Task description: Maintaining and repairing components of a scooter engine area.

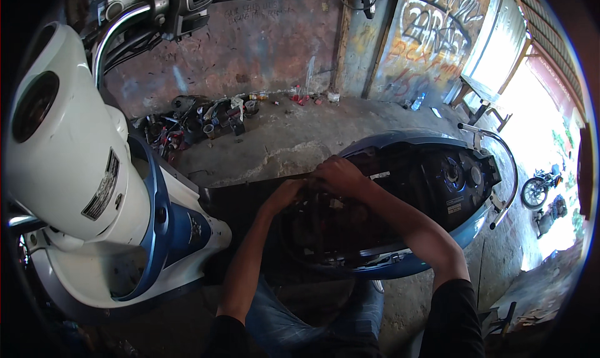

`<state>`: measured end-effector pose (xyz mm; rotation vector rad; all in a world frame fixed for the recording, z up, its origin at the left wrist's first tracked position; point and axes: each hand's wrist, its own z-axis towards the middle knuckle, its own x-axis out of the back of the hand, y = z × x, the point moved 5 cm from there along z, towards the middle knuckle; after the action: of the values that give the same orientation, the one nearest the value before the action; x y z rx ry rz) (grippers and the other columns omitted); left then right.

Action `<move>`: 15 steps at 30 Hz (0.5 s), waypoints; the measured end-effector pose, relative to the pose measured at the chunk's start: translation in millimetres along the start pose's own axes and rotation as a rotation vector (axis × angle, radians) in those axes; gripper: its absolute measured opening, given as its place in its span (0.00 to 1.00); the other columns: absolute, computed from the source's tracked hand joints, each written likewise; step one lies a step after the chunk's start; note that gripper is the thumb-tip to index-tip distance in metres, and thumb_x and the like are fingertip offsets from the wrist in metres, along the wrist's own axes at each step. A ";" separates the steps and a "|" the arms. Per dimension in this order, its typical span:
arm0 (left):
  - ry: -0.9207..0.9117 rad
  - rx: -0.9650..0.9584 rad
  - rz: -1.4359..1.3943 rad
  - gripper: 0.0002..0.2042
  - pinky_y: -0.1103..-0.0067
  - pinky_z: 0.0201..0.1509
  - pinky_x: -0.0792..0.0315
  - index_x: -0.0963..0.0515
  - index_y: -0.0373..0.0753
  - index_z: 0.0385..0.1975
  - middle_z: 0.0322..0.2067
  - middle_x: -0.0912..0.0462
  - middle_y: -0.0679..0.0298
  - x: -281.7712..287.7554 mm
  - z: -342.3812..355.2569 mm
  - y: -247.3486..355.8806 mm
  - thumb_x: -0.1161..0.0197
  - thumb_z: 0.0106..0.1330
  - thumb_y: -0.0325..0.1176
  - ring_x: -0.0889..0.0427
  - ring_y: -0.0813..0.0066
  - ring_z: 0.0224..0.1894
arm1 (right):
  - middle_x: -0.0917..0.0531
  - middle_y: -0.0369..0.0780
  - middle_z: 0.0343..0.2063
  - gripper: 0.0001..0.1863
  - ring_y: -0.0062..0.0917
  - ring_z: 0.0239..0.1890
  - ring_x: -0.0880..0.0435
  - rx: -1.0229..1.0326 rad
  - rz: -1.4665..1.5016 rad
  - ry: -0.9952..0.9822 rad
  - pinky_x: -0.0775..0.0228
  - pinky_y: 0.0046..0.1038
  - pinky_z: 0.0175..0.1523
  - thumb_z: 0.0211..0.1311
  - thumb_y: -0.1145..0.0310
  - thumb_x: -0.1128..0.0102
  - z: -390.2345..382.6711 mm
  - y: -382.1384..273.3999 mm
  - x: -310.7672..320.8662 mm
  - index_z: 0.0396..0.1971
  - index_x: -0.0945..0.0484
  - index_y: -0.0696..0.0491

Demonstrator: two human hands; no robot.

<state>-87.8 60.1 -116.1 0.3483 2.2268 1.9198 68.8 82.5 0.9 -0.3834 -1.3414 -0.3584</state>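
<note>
A white and blue scooter (187, 230) stands in front of me with its seat off and the dark underseat bay (400, 208) showing. Both hands meet at the far front edge of that bay. My left hand (289, 194) has its fingers bent and closed at the edge. Close beside it on the right, my right hand (339, 174) is curled with the knuckles up. Whatever the fingertips grip is hidden by the hands and by shadow. At the rear of the bay sits a round filler cap (476, 175).
The handlebar (119, 30) rises at upper left, and a metal grab rail (514, 170) curves round the tail. Loose parts and litter (181, 126) lie along the far wall. A plastic bottle (418, 101) and a bench (480, 90) stand farther right. Outside is a parked motorcycle (539, 188).
</note>
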 end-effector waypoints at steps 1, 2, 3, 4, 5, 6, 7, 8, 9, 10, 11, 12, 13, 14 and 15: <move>-0.012 0.002 0.085 0.17 0.82 0.31 0.36 0.19 0.37 0.40 0.28 0.24 0.74 -1.2 -1.5 1.4 0.53 0.76 0.43 0.31 0.87 0.29 | 0.16 0.42 0.37 0.13 0.39 0.43 0.15 -0.007 -0.001 -0.002 0.25 0.39 0.52 0.57 0.65 0.39 -2.1 2.7 -0.8 0.42 0.18 0.50; -0.011 0.003 0.086 0.17 0.82 0.31 0.36 0.19 0.37 0.40 0.28 0.24 0.74 -3.7 -6.5 5.8 0.53 0.76 0.43 0.31 0.87 0.29 | 0.16 0.42 0.37 0.13 0.39 0.42 0.16 0.028 -0.023 0.017 0.25 0.39 0.52 0.56 0.65 0.38 -1.8 1.3 -0.3 0.42 0.18 0.50; 0.002 -0.065 0.007 0.18 0.81 0.31 0.36 0.19 0.37 0.41 0.28 0.24 0.74 -10.5 -10.2 12.5 0.52 0.76 0.43 0.31 0.87 0.29 | 0.16 0.42 0.37 0.14 0.39 0.42 0.16 0.055 -0.047 0.033 0.24 0.39 0.52 0.56 0.65 0.37 -4.8 1.0 0.6 0.42 0.18 0.50; 0.016 -0.133 -0.073 0.18 0.81 0.31 0.37 0.19 0.37 0.43 0.28 0.24 0.75 -16.8 -13.5 19.1 0.52 0.76 0.44 0.32 0.87 0.29 | 0.16 0.42 0.37 0.14 0.39 0.42 0.16 0.048 -0.049 0.032 0.24 0.39 0.52 0.56 0.65 0.37 -7.5 2.4 1.1 0.42 0.18 0.50; 0.017 -0.132 -0.071 0.18 0.81 0.31 0.37 0.19 0.37 0.43 0.28 0.24 0.75 -19.0 -15.9 18.5 0.52 0.76 0.44 0.32 0.87 0.29 | 0.16 0.42 0.37 0.14 0.38 0.42 0.15 0.075 -0.064 0.041 0.24 0.38 0.52 0.56 0.65 0.37 -7.2 0.6 1.3 0.43 0.18 0.51; 0.048 -0.141 -0.090 0.18 0.81 0.31 0.37 0.20 0.36 0.44 0.28 0.24 0.75 -19.5 -18.3 18.5 0.52 0.76 0.43 0.32 0.87 0.29 | 0.16 0.42 0.37 0.14 0.38 0.42 0.15 0.101 -0.080 0.051 0.24 0.38 0.52 0.56 0.65 0.37 -6.5 -1.4 1.6 0.43 0.19 0.51; 0.078 -0.150 -0.109 0.18 0.81 0.31 0.37 0.20 0.36 0.45 0.28 0.24 0.74 -20.8 -20.7 18.6 0.51 0.75 0.43 0.31 0.88 0.30 | 0.16 0.42 0.37 0.14 0.38 0.42 0.15 0.103 -0.080 0.053 0.24 0.38 0.52 0.56 0.65 0.37 -5.1 -2.0 1.6 0.43 0.19 0.51; 0.077 -0.151 -0.108 0.18 0.81 0.31 0.37 0.20 0.36 0.45 0.28 0.24 0.74 -27.0 -22.3 18.1 0.51 0.75 0.43 0.31 0.88 0.30 | 0.16 0.43 0.37 0.13 0.38 0.42 0.16 0.119 -0.071 0.049 0.25 0.39 0.52 0.57 0.65 0.38 -4.8 -3.6 1.9 0.42 0.18 0.51; 0.161 -0.197 -0.144 0.17 0.81 0.31 0.37 0.20 0.36 0.44 0.28 0.24 0.74 -30.2 -24.5 19.2 0.49 0.75 0.43 0.32 0.88 0.29 | 0.16 0.43 0.36 0.13 0.39 0.42 0.16 0.135 -0.064 0.046 0.25 0.39 0.53 0.58 0.64 0.39 -4.3 -5.0 2.4 0.41 0.18 0.52; 0.245 -0.243 -0.181 0.16 0.82 0.31 0.37 0.20 0.36 0.43 0.27 0.24 0.74 -32.0 -27.4 20.3 0.47 0.74 0.43 0.32 0.88 0.29 | 0.16 0.43 0.36 0.13 0.39 0.42 0.16 0.135 -0.065 0.046 0.25 0.39 0.53 0.58 0.64 0.39 -3.7 -4.2 4.2 0.41 0.18 0.52; 0.249 -0.245 -0.181 0.16 0.82 0.31 0.37 0.20 0.36 0.43 0.27 0.24 0.74 -34.7 -28.2 16.3 0.47 0.74 0.43 0.32 0.88 0.29 | 0.16 0.44 0.37 0.14 0.40 0.43 0.16 0.061 0.026 -0.052 0.25 0.39 0.53 0.59 0.61 0.39 -1.4 1.5 3.1 0.41 0.17 0.53; 0.299 -0.185 -0.176 0.15 0.82 0.31 0.37 0.19 0.36 0.42 0.27 0.25 0.74 -34.6 -28.6 9.2 0.45 0.73 0.42 0.32 0.88 0.29 | 0.15 0.45 0.38 0.16 0.42 0.43 0.16 -0.013 0.117 -0.151 0.26 0.40 0.53 0.61 0.59 0.40 1.9 6.7 1.5 0.41 0.16 0.53; 0.350 -0.125 -0.173 0.14 0.82 0.32 0.37 0.19 0.36 0.41 0.27 0.25 0.74 -34.3 -29.2 2.2 0.43 0.72 0.42 0.32 0.88 0.29 | 0.15 0.45 0.38 0.16 0.42 0.43 0.16 -0.008 0.115 -0.152 0.26 0.40 0.53 0.61 0.59 0.40 8.6 8.6 3.1 0.41 0.16 0.53; 0.351 -0.129 -0.177 0.14 0.82 0.32 0.37 0.19 0.36 0.41 0.27 0.25 0.74 -39.5 -28.6 2.3 0.43 0.72 0.42 0.32 0.88 0.29 | 0.15 0.46 0.39 0.18 0.42 0.44 0.16 -0.066 0.199 -0.245 0.26 0.39 0.53 0.60 0.56 0.40 14.9 12.8 3.1 0.42 0.16 0.54; 0.383 -0.169 -0.221 0.14 0.83 0.31 0.38 0.19 0.36 0.40 0.26 0.25 0.74 -43.0 -28.5 3.8 0.41 0.71 0.41 0.32 0.89 0.29 | 0.14 0.48 0.40 0.21 0.43 0.45 0.16 -0.126 0.283 -0.338 0.26 0.39 0.53 0.58 0.54 0.39 20.9 16.5 3.2 0.42 0.15 0.56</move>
<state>-54.6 21.1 -108.8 -0.3039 2.1763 2.1718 58.9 106.8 6.9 -0.7558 -1.5717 -0.1443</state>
